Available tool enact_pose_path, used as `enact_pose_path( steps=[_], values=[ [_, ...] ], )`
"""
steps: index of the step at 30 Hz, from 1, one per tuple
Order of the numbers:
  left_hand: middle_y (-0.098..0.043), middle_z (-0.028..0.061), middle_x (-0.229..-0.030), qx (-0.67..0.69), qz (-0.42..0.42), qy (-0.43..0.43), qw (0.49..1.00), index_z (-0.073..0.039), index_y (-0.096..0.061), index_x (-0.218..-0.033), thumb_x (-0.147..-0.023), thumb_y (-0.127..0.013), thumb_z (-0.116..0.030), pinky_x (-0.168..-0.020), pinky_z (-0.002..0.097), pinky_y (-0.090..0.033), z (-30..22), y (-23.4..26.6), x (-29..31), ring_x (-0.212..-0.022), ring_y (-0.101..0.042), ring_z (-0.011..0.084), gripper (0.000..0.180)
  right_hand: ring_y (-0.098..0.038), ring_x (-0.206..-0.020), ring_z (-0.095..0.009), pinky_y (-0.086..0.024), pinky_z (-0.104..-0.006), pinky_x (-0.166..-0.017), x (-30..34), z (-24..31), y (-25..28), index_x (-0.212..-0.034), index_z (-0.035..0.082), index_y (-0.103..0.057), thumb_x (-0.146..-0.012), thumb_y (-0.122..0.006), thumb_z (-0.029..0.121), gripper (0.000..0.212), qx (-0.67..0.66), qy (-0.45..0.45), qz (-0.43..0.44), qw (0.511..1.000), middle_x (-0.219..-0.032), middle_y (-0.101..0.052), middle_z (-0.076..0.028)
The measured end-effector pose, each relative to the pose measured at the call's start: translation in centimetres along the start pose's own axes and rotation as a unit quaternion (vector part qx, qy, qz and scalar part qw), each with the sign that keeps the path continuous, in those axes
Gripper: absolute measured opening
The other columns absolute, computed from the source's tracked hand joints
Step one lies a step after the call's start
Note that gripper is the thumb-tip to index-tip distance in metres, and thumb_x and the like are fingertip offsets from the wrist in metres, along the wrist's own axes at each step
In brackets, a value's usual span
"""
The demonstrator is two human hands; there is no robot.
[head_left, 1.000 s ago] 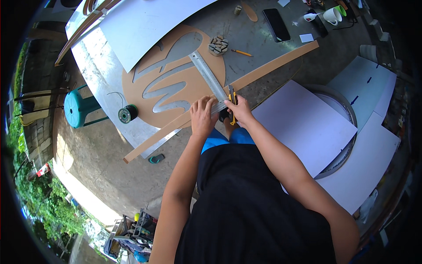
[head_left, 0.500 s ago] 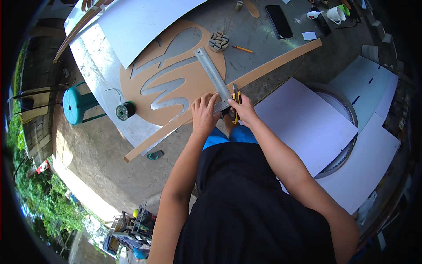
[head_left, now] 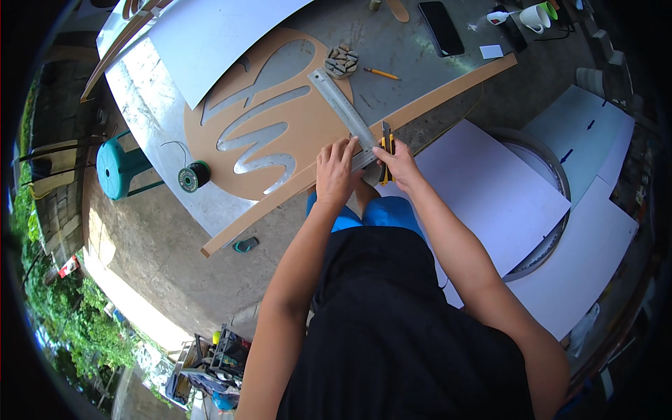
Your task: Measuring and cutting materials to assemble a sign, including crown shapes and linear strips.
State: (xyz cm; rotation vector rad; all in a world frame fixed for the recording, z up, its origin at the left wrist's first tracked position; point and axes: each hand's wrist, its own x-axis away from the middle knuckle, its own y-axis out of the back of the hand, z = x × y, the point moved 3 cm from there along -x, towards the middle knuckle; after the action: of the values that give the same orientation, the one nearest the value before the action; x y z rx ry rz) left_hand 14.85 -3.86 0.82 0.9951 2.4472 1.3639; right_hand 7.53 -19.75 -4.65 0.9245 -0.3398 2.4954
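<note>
A long, narrow brown strip (head_left: 448,93) slants across the near edge of the table, rising to the right. Across it lies an L-shaped metal square (head_left: 341,105), its long blade reaching away over the brown board. My left hand (head_left: 336,171) is closed at the square's short arm, its fingertips pressing it against the strip. My right hand (head_left: 400,165) grips a yellow-and-black utility knife (head_left: 386,136), pointing away from me, just right of the square; its thumb side is close to the square's corner. Under the square is a brown board (head_left: 322,129) with curved cutouts.
Stones (head_left: 341,61), a pencil (head_left: 381,73), a phone (head_left: 441,29) and a wire spool (head_left: 194,176) rest on the metal table (head_left: 157,115). A white sheet (head_left: 224,31) covers its far left. White panels (head_left: 490,189) are at my right; a teal stool (head_left: 115,168) stands left.
Both hands have moved slightly right with the square and the knife. The strip has shifted a little right against the table. The view itself has also shifted slightly.
</note>
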Motion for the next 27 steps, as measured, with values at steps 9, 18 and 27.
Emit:
enact_pose_path(
  steps=[9, 18, 27],
  values=[
    [-0.054, 0.0093, -0.127, -0.002, -0.011, -0.004, 1.0, -0.015, -0.044, -0.145, -0.059, -0.089, -0.017, -0.099, 0.0452, -0.041, -1.0, -1.0, -0.8, -0.118, -0.05, 0.0318, 0.097, -0.06, -0.069, -0.01, -0.05, -0.0249, -0.066, -0.1, 0.2, 1.2, -0.099, 0.003, -0.061, -0.09, -0.072, 0.007, 0.015, -0.03, -0.02, -0.015, 0.999, -0.08, -0.062, -0.001],
    [-0.055, 0.0073, -0.126, -0.019, -0.055, -0.022, 0.998, -0.019, -0.048, -0.142, -0.061, -0.085, -0.013, -0.098, 0.0444, -0.041, -0.7, -1.5, 0.1, -0.113, -0.052, 0.0305, 0.09, -0.06, -0.071, -0.009, -0.051, -0.0241, -0.068, 0.7, 0.0, 1.2, -0.097, 0.004, -0.063, -0.091, -0.071, 0.006, 0.01, -0.061, 0.021, 0.044, 0.997, -0.079, -0.063, -0.001],
    [-0.057, 0.0003, -0.129, -0.071, -0.039, -0.046, 0.996, -0.022, -0.055, -0.136, -0.068, -0.079, -0.013, -0.097, 0.0425, -0.039, -1.2, -2.8, -1.3, -0.112, -0.054, 0.0251, 0.073, -0.059, -0.068, -0.008, -0.05, -0.0235, -0.066, -0.6, 0.0, 1.3, -0.1, 0.005, -0.063, -0.091, -0.071, 0.007, 0.012, -0.089, 0.012, 0.01, 0.996, -0.08, -0.062, 0.0]
  ],
)
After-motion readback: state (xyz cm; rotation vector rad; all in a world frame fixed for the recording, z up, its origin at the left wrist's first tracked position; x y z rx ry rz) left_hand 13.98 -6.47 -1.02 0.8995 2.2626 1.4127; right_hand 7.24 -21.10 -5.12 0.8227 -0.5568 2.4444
